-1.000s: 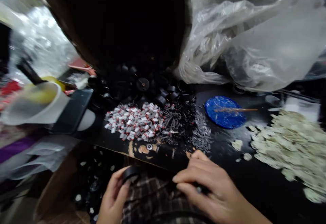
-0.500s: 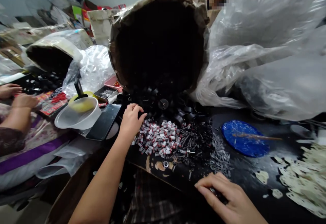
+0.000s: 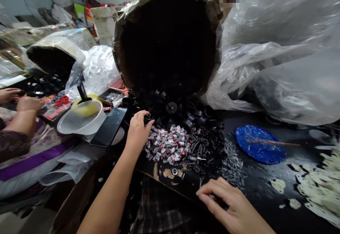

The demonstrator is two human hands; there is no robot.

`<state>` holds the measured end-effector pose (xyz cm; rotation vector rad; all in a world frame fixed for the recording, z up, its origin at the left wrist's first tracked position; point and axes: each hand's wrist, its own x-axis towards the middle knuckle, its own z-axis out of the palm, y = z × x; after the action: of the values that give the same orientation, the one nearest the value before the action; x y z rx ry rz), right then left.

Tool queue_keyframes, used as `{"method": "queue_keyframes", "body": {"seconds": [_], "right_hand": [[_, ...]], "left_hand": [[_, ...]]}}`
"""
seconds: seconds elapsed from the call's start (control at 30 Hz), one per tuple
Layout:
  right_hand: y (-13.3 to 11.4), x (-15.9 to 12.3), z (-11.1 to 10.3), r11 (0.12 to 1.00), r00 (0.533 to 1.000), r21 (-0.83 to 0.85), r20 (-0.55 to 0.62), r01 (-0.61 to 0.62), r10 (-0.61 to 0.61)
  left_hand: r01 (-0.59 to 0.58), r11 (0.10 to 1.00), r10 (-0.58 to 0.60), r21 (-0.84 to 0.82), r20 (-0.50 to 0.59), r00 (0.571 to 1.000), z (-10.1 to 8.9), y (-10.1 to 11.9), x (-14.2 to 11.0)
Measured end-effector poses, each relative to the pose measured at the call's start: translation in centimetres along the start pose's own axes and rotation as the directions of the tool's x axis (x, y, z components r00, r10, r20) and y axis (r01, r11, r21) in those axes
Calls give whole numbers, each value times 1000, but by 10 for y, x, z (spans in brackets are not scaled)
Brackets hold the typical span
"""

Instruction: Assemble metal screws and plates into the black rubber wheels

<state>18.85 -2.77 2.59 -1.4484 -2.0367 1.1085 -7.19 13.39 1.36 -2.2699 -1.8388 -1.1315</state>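
My left hand [image 3: 138, 129] reaches to the near left edge of a heap of black round plastic parts [image 3: 171, 108]. Its thumb and forefinger are apart, with a dark part visible in the gap; it does not look gripped. Beside it lies a pile of small white-and-red cylindrical pieces [image 3: 168, 145]. At the table's front edge, my right hand [image 3: 228, 200] is curled, a small dark, partly shiny thing showing under its fingers. Just beyond are small grey pins [image 3: 233, 166] and dark screws and springs [image 3: 200, 145].
A large wrapped drum [image 3: 117, 49] lies open toward me behind the heap. On the right are a blue lid with a stick [image 3: 257, 152], cream flat plates [image 3: 318, 188] and plastic bags [image 3: 287, 67]. A phone [image 3: 110, 127] and white bowl [image 3: 79, 120] stand left, near another person's hands [image 3: 29, 104].
My right hand has shifted slightly left along the table edge. My left hand stays by the black parts, its fingers slightly changed in pose. The view has moved a little.
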Motion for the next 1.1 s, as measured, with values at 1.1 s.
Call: {"method": "queue_keyframes", "body": {"seconds": [1.1], "right_hand": [[-10,58,-11,695,994,-718,-100,-40,-46]], "left_hand": [[803,-221,-366,-553,811,458,-17,104,-121]]}}
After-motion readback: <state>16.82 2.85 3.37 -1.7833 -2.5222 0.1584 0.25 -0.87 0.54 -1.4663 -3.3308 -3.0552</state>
